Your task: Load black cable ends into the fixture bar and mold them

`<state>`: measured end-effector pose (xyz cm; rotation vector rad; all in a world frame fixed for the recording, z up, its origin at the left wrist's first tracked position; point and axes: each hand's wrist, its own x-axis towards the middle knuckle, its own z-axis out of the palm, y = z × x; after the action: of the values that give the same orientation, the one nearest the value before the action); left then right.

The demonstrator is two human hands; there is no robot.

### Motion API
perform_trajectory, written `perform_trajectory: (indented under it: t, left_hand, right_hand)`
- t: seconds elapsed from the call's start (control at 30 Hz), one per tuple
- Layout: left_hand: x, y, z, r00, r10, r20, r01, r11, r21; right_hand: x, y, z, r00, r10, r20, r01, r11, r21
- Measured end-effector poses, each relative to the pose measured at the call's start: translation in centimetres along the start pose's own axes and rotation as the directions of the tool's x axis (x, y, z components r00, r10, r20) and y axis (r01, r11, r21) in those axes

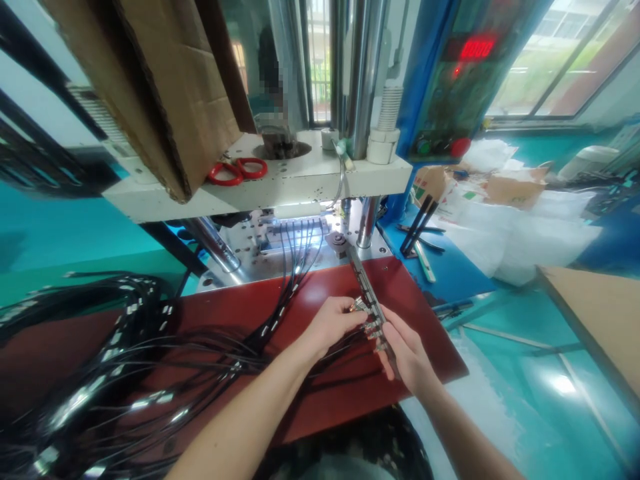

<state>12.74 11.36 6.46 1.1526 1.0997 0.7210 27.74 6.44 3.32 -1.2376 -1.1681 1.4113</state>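
A long dark metal bar with slots slants over the red board. My right hand is wrapped round its lower part. At the bar's left side, my left hand pinches a small metal connector. Several more connectors sit along the bar between the two hands. Thin black cables run from the left toward them, partly hidden by my left forearm. Another group of black cables leads up to a lit metal block inside the press.
Red-handled scissors and cardboard rest on the press's white plate. A thick cable bundle lies left. Pliers lie on a blue surface at right. White bags and a control panel stand beyond.
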Motion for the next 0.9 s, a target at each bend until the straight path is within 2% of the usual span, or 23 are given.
perform_trajectory:
  t: [0.1,0.33,0.43,0.57,0.63,0.7,0.77,0.9]
  left_hand:
    - [0.2,-0.1,-0.1,1.0,0.007,0.002,-0.007,0.999,0.031]
    - [0.2,-1.3,0.1,0.983,0.162,-0.081,-0.157,0.986,0.063]
    - [0.0,-1.4,0.0,0.975,0.2,-0.101,-0.189,0.976,0.107]
    - [0.1,-1.2,-0.6,0.923,0.285,-0.26,-0.276,0.958,0.074]
    - [0.2,-0.9,-0.8,0.934,0.235,-0.269,-0.241,0.97,0.011]
    - [0.2,-0.5,-0.8,0.967,0.144,-0.211,-0.158,0.986,-0.052]
    - [0.2,-0.2,-0.8,0.982,0.078,-0.171,-0.096,0.991,-0.098]
    - [0.0,-0.2,-0.9,0.987,0.092,-0.135,-0.113,0.98,-0.164]
  right_hand:
    - [0.1,0.0,-0.1,0.999,-0.001,0.039,0.002,1.0,-0.03]
    - [0.1,0.0,0.6,0.998,-0.056,0.015,0.058,0.967,-0.247]
    - [-0.1,-0.1,0.7,0.999,-0.038,-0.015,0.034,0.98,-0.196]
    - [-0.2,-0.3,0.5,1.0,-0.009,-0.028,0.006,0.996,-0.087]
    - [-0.2,-0.3,0.3,1.0,-0.003,-0.016,0.002,0.998,-0.06]
    - [-0.2,-0.3,0.2,1.0,0.006,-0.004,-0.006,0.999,-0.035]
    - [-0.2,-0.1,0.1,1.0,0.014,0.006,-0.014,1.0,-0.006]
    - [-0.2,0.1,0.0,1.0,0.005,0.0,-0.005,1.0,0.022]
